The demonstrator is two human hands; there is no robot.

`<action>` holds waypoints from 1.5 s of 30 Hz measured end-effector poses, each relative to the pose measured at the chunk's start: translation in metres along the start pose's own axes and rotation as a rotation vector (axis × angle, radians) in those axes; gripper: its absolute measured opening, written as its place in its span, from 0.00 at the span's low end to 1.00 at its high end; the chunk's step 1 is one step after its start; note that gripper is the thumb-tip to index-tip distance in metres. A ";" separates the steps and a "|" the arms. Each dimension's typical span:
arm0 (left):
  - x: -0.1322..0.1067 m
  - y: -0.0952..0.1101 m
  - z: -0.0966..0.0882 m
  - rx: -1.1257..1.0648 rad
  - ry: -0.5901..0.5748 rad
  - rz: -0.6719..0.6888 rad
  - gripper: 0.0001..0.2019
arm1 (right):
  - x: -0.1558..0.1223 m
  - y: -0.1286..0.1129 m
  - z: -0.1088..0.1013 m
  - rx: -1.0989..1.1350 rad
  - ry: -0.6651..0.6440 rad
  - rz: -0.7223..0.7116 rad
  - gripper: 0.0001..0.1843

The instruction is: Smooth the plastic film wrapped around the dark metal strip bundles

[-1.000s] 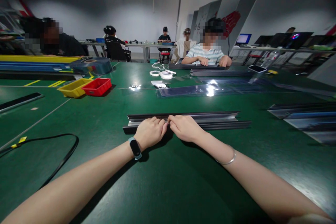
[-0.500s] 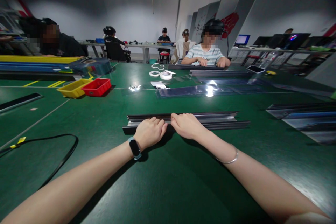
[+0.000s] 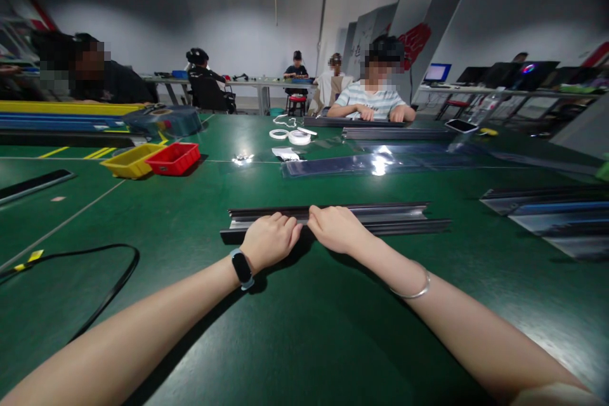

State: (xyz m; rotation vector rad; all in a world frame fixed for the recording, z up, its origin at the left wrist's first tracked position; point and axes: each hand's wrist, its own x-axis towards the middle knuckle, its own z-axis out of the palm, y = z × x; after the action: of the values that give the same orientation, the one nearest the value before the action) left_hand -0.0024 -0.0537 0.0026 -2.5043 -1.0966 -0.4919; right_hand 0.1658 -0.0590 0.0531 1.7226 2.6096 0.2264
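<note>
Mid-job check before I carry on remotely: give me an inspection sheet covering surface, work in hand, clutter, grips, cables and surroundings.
Surface: green tabletop with pale and yellow lines; glare patches.
Work in hand: dark channel profile, lying crosswise, shiny inside.
Clutter: yellow bin beside red bin; white rolls; clear plastic sheet beyond the profile.
Grips: left hand and right hand curled at the profile's middle; fingertips hidden.
Cables: black cable looped at left, apart from the profile, lost behind the left forearm.
Surroundings: person in a striped shirt opposite, others seated beyond; monitor at right.
</note>
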 end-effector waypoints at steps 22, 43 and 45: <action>0.001 -0.001 -0.001 -0.014 0.014 0.019 0.16 | 0.000 -0.004 0.002 0.034 -0.002 -0.067 0.18; 0.002 0.004 -0.008 -0.077 0.100 0.017 0.14 | 0.000 -0.005 -0.002 0.036 -0.011 -0.006 0.20; 0.002 0.005 -0.008 -0.075 0.108 0.036 0.13 | 0.000 -0.004 -0.002 0.034 0.013 0.011 0.20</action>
State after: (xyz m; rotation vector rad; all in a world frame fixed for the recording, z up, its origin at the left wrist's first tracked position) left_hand 0.0015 -0.0596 0.0092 -2.5235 -1.0081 -0.6611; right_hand 0.1616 -0.0609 0.0548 1.7522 2.6294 0.1950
